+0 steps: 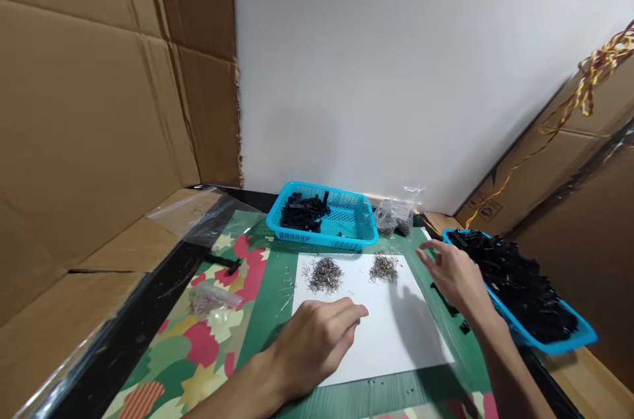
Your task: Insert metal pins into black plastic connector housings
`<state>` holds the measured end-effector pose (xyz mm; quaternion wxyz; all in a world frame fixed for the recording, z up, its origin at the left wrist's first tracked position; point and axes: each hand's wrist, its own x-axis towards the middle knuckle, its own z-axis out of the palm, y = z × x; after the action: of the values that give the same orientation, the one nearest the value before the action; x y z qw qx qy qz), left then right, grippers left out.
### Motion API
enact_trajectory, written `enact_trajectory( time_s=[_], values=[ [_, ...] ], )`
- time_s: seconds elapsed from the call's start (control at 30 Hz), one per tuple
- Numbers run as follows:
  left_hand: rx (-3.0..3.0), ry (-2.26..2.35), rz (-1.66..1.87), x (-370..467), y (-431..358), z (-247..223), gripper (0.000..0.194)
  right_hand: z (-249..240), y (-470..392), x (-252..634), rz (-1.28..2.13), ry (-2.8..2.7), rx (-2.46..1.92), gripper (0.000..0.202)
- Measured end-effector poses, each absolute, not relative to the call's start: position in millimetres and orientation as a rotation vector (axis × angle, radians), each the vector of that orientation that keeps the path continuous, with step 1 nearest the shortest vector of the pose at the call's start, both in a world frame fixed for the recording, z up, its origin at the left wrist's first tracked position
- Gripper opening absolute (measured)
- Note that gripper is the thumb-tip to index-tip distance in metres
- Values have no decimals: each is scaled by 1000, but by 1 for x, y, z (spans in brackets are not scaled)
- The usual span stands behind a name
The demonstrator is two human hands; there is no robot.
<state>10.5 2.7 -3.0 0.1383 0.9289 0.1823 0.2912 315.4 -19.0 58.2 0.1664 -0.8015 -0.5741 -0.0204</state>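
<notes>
My left hand (321, 340) is over the lower left of a white sheet (386, 353), fingers curled together toward the thumb. Whatever they may pinch is hidden or too small to make out. Just beyond it lies a pile of small dark metal pins (325, 275). A second pile of brownish metal pins (384, 267) sits at the sheet's upper right. Above the sheet's right edge hovers my right hand (456, 272), its thumb and fingers apart and nothing visible between them. Nearest to it is a blue basket (569, 343) heaped with black plastic parts (520, 283).
Behind the sheet stands another blue basket (321, 242) with slender black parts (302, 213). Clear bags of small pieces (396, 217) lie beside it. On the left are a black part (225, 263) and a small plastic bag (212, 300). Cardboard (99, 108) walls the left side.
</notes>
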Motion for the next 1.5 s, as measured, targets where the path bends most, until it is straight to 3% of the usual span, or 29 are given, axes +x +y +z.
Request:
enact_trajectory(
  time_s=[0.23, 0.33, 0.6, 0.83, 0.97, 1.13, 1.23, 1.3, 1.4, 1.5],
  values=[
    [2690, 563, 802, 9, -3, -3, 32, 77, 94, 236, 135, -1890, -1832, 44],
    [2662, 617, 840, 9, -5, -6, 33, 72, 139, 205, 128, -1920, -1828, 50],
    [2661, 649, 861, 12, -9, -12, 36, 46, 199, 164, 154, -2003, -1923, 38],
    [2537, 673, 831, 10, -14, -6, 32, 56, 171, 191, 93, -1783, -1882, 20],
    [2194, 782, 984, 11, -11, 3, 31, 62, 131, 218, 188, -1752, -1674, 26],
    [1585, 973, 1142, 21, -5, 0, 37, 46, 68, 254, 558, -1803, -1455, 41],
    [1591, 1008, 1134, 22, -4, -4, 49, 29, 36, 268, 1113, -1651, -1232, 37],
    [1772, 974, 1068, 20, -3, -2, 41, 21, 22, 272, 1283, -1606, -1151, 35],
    [2044, 905, 945, 16, -1, 5, 14, 15, 12, 272, 1378, -1619, -1104, 33],
    [2148, 924, 910, 14, 2, 9, 13, 16, 13, 276, 1345, -1650, -1133, 43]
  ],
)
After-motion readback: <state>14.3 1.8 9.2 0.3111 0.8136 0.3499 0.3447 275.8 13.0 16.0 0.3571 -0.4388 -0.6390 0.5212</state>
